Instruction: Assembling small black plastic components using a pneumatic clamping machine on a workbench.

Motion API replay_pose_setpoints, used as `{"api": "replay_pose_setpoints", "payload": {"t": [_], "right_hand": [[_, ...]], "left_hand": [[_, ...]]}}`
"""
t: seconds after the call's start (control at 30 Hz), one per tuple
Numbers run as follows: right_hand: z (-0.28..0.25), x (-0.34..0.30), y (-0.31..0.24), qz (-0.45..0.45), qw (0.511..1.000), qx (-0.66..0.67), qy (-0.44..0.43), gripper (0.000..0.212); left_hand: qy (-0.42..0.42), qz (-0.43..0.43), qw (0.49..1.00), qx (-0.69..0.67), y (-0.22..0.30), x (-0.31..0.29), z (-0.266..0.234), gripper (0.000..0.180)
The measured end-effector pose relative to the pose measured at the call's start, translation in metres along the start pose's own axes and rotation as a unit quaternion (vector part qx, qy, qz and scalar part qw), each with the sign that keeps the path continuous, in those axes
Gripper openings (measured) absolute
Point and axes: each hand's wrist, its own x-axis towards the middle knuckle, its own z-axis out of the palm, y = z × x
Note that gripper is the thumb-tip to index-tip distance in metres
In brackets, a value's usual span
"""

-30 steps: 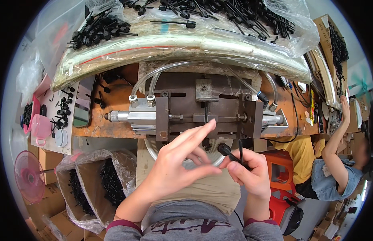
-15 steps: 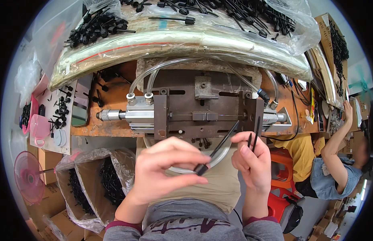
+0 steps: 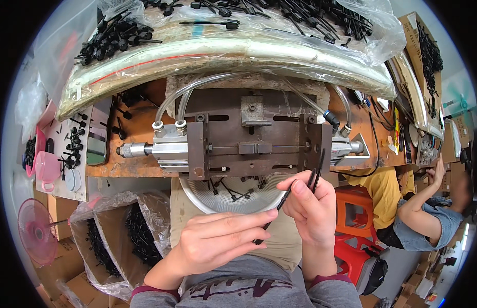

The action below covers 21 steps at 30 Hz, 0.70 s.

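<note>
The tabletop (image 3: 141,131) carries a steel press fixture (image 3: 254,141) along its near edge, with a mesh bowl (image 3: 218,197) just below that edge. Off the edge, above the lap, the left hand (image 3: 218,246) pinches the low end of a thin black rod (image 3: 273,215); the right hand (image 3: 313,208) grips several more upright. The rods look light, stiff and smooth, best held mid-shaft. Open room lies only between fixture and body.

Small assembly workshop was indicated: a pneumatic press fixture (image 3: 254,146) with air hoses (image 3: 182,97) was bolted to a worn workbench (image 3: 138,131), and bagged black plastic parts (image 3: 300,15) were piled behind, cardboard boxes (image 3: 59,267) stacked below.
</note>
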Motion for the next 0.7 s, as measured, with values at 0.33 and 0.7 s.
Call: {"api": "replay_pose_setpoints", "payload": {"t": [0.33, 0.7], "right_hand": [[0.005, -0.005, 0.001, -0.030, 0.999, -0.036, 0.010, 0.015], [0.008, -0.002, 0.007, -0.064, 0.995, -0.053, 0.061, 0.020]], "left_hand": [[0.007, -0.007, 1.000, 0.003, 0.003, -0.004, 0.001, 0.021], [0.055, 0.006, 0.989, 0.134, -0.004, 0.004, 0.006, 0.026]]}}
